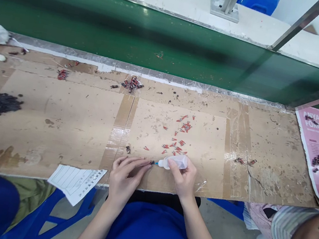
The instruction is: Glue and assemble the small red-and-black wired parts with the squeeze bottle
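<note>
Pinched between the fingertips of my left hand [128,171] is a small dark part [152,162], too small to name. My right hand [183,176] is closed around a translucent white squeeze bottle [177,162] lying nearly level. Its thin blue nozzle [156,163] points left and meets or almost meets the dark part. Just beyond the bottle, several small red-and-dark pieces [181,143] lie scattered on the cardboard [147,121]. A small black piece [128,149] rests above my left hand.
A black heap of small parts [3,104] lies at left, and a pile of red-and-dark pieces [133,84] at the back. A paper sheet [77,181] overhangs the front edge. A green wall [131,33] runs behind. At right, another person's arm [318,227] is near a pink sheet [316,150].
</note>
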### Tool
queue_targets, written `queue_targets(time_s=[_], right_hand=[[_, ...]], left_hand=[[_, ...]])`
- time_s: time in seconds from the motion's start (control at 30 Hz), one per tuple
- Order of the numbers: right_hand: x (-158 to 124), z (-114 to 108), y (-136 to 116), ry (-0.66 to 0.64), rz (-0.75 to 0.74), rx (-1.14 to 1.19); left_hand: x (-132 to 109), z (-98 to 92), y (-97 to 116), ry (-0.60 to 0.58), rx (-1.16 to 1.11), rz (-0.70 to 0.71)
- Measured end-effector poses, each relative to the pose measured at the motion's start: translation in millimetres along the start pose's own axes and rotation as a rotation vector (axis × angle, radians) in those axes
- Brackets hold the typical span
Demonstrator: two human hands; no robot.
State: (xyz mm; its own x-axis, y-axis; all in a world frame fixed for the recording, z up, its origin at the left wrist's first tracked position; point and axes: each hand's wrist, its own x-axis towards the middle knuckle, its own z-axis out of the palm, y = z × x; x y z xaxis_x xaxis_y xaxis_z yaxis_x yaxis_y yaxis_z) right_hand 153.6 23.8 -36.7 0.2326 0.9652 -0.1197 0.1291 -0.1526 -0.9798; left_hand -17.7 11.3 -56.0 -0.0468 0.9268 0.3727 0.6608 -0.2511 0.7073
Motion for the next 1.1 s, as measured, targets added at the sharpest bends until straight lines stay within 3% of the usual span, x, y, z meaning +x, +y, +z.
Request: queue_targets(time_s=[0.63,0.73,0.93,1.1], right_hand=[[0.4,-0.4,1.4,0.066,-0.003,0.05],[0.1,-3.2,7.8,0.153,-0.028,0.105],[6.0,-32.7,21.0,0.404,-0.092,0.158],[25.1,-58.2,22.6,0.441,-0.19,-0.018]], left_hand=[[-2.0,2.7,-0.6,0.032,0.009,0.034],[-2.0,2.9,-1.5,0.025,-0.004,0.029],[-2.4,5.3,-7.7,-0.018,0.028,0.004],[-2.8,8.1,-16.4,-0.039,0.056,0.028]])
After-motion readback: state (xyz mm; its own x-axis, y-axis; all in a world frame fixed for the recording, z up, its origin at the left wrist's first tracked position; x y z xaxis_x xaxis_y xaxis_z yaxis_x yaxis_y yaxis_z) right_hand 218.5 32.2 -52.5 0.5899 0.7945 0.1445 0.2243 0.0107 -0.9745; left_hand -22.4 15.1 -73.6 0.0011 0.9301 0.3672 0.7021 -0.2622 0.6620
